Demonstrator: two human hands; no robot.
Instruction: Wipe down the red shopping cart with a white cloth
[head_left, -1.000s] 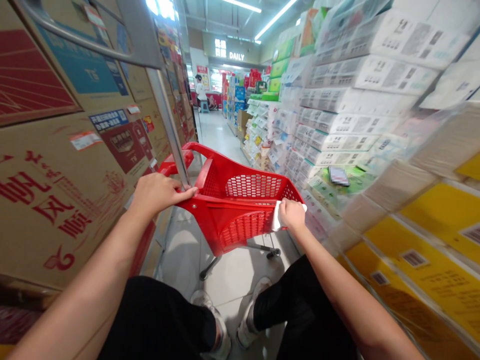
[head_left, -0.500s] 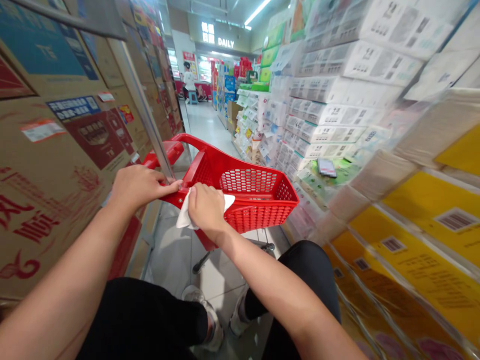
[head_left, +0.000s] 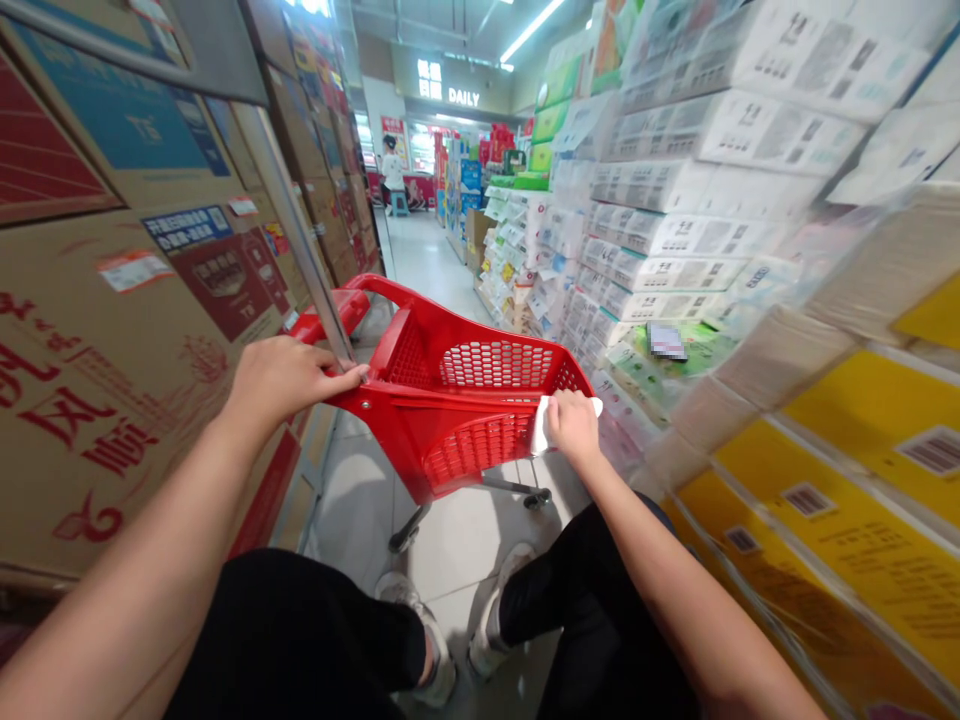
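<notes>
A red plastic shopping cart [head_left: 480, 365] stands side-on before me, its basket pointing right. My left hand [head_left: 289, 378] is closed on the cart at its handle end, the thumb lying along the red rim; its other fingers are mostly hidden. Right by that thumb rises a metal pole [head_left: 304, 230] carrying a grey panel. At the far end of the basket, my right hand [head_left: 576, 425] presses a white cloth or tissue [head_left: 541, 428] onto the top rim, fingers curled over it. The basket's visible inside shows red mesh walls.
Cardboard cartons [head_left: 67, 400] are stacked close on the left. White tissue packs [head_left: 780, 135] and yellow packs [head_left: 847, 440] crowd the right side. A phone-like item [head_left: 666, 342] lies on a green pack [head_left: 694, 365]. Down the aisle, a person [head_left: 391, 170] is by a blue stool [head_left: 399, 203].
My right hand has slid the white cloth along the cart's rim, from near the handle to the far right end. My left hand keeps its place on the cart. The view has shifted slightly.
</notes>
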